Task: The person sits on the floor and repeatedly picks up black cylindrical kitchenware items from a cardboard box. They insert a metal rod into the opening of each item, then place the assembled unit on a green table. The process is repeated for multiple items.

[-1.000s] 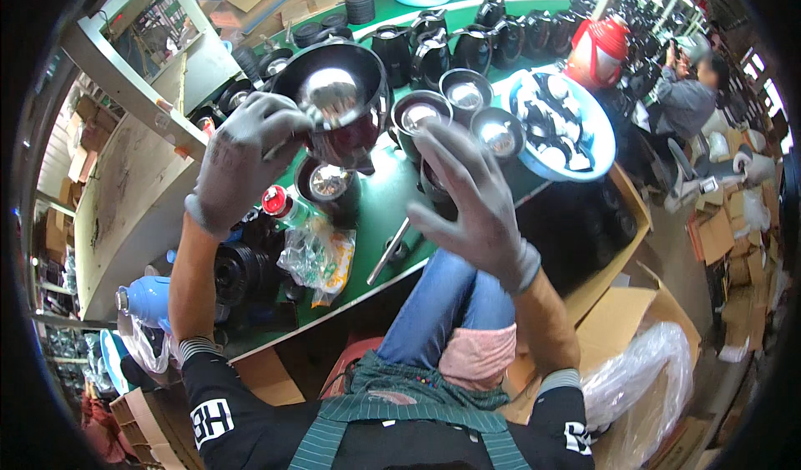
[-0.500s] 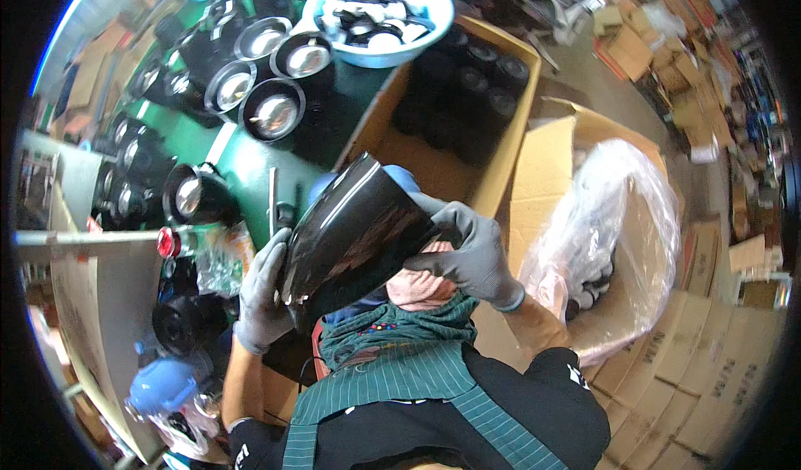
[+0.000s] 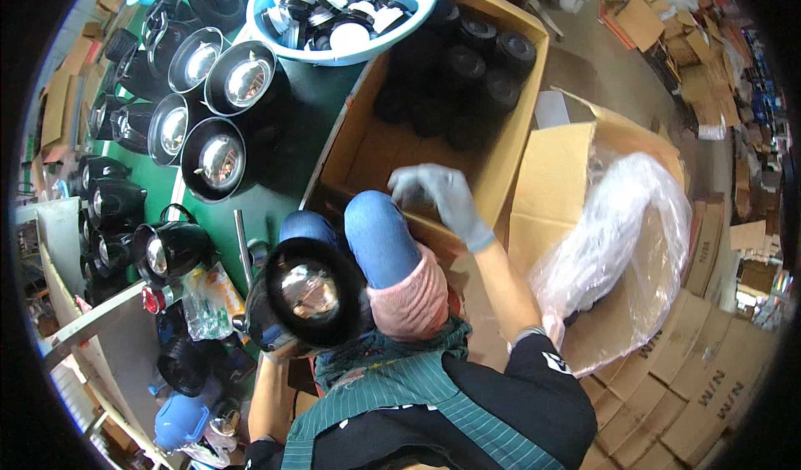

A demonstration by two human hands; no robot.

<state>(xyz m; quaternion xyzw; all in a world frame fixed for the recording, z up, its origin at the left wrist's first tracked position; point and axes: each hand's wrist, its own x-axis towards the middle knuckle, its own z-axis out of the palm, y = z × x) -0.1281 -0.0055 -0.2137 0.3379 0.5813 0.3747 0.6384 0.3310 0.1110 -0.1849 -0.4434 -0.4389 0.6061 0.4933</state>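
My left hand [image 3: 277, 345], largely hidden beneath it, holds up a black jug [image 3: 307, 293] with a shiny metal inside. The jug's round mouth faces up at me, slightly blurred. My right hand [image 3: 442, 199], in a grey glove, has let go of the jug and hangs over the near edge of an open cardboard box [image 3: 380, 149]. Its fingers are bent and apart, with nothing seen in them. Dark round pieces [image 3: 464, 63] stand in rows at the far end of that box.
Several similar black jugs [image 3: 222, 163] crowd the green table [image 3: 288, 174] at left. A blue basin [image 3: 359, 51] full of black and white parts sits at the back. To the right is a carton [image 3: 546, 178] lined with clear plastic [image 3: 634, 211]. A metal rod [image 3: 243, 249] stands at the table edge.
The jug has swung from lying sideways between both hands to mouth-up in my left hand, lower and nearer. My right hand has released it and risen toward the cardboard box.
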